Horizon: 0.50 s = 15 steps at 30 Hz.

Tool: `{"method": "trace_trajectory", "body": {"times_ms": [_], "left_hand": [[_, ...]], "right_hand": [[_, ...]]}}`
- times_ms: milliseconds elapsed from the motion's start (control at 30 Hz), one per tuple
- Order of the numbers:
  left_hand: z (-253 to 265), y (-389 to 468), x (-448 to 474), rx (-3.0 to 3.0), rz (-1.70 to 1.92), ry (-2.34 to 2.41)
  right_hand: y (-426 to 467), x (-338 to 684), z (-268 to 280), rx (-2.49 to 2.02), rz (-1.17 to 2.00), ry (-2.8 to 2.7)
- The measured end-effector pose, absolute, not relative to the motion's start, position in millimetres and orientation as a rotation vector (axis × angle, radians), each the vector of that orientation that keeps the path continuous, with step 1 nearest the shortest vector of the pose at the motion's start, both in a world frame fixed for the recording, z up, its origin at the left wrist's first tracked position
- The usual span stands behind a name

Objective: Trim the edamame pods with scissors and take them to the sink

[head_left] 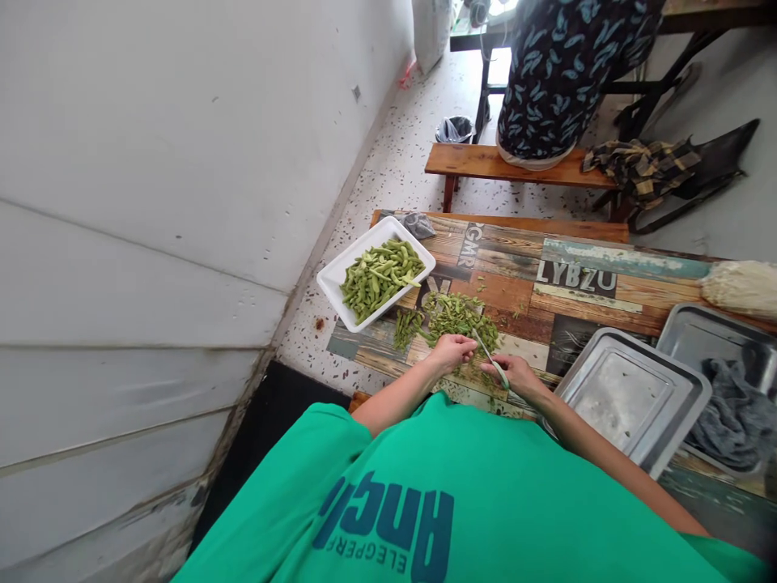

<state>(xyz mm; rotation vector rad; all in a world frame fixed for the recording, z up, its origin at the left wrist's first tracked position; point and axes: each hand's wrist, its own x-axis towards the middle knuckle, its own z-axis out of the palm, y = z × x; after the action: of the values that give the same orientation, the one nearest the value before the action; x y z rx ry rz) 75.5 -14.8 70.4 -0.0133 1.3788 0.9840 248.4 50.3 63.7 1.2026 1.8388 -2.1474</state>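
Over the near edge of the table, my left hand (455,353) has its fingers pinched together; whatever is between them is too small to make out. My right hand (515,374) is closed around the pale green handle of a pair of scissors (501,375), whose blades point up and left toward my left fingertips. Just beyond both hands lies a loose pile of green bean pods (455,314), with a smaller clump (406,328) to its left. A white tray (326,279) at the left end of the table holds many plump green pods (380,279).
Metal trays (628,397) stand on the right, one with a grey cloth (732,413) in it. A whitish bundle (740,287) lies at the far right. Behind the table (503,283), a person in patterned clothes (564,81) sits on a wooden bench (467,160). A wall (151,243) rises left.
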Motion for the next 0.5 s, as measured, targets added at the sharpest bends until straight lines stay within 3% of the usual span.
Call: {"method": "trace_trajectory", "body": {"times_ms": [233, 500], "left_hand": [[63, -30, 63, -0.297, 1.078, 1.294], [74, -62, -19, -0.147, 1.444, 1.830]], "right_hand": [[42, 260, 40, 1.323, -2.169, 1.707], [43, 282, 24, 1.363, -2.140, 1.695]]}}
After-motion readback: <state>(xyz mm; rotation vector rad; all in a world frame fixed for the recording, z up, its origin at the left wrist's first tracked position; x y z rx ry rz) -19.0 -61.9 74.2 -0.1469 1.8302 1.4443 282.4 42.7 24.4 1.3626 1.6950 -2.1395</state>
